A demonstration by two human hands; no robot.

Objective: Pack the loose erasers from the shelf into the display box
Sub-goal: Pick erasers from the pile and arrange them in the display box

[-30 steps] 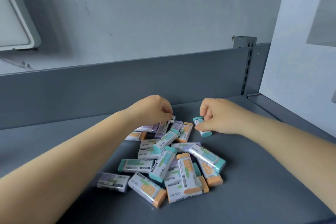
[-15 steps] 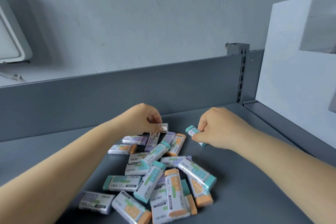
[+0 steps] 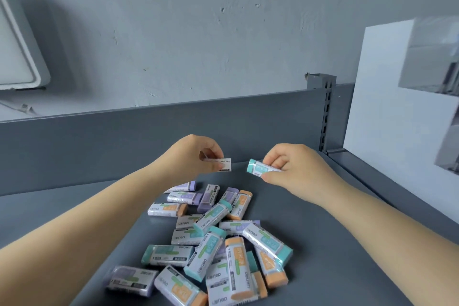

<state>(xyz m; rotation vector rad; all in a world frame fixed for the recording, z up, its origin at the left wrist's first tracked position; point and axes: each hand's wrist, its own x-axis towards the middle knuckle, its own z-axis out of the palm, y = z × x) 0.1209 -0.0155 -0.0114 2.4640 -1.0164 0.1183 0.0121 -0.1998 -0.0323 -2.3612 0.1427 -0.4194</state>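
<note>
Both hands are raised above a heap of loose erasers (image 3: 213, 241) that lies on a dark grey shelf (image 3: 335, 256) in the lower middle of the frame. The left hand (image 3: 196, 156), just left of centre, has its grip closed on one eraser with a white wrapper (image 3: 223, 164): thumb and fingers pinch it so that its printed end sticks out to the right. The colour of its body is hidden by the fingers. The right hand (image 3: 290, 169), just right of centre, has its grip closed on a teal-tipped eraser (image 3: 258, 168), whose teal end points left toward the other hand. The two held erasers are near each other but apart, and both are clear of the heap below.

The heap holds many wrapped erasers with teal, orange and purple ends, lying crosswise and partly stacked on one another. A few purple ones lie at its upper edge, just below the left hand, and orange and teal ones crowd the bottom edge of the frame. A purple eraser (image 3: 131, 279) lies at the lower left of the heap, beside the left forearm.

Behind the hands runs the grey back panel of the shelf (image 3: 124, 141), with a slotted upright post (image 3: 325, 112) at the right of centre. Above is a scuffed grey wall (image 3: 186, 32). A white board (image 3: 387, 107) stands along the right edge, and part of a white rounded panel (image 3: 17, 57) shows at the upper left.
</note>
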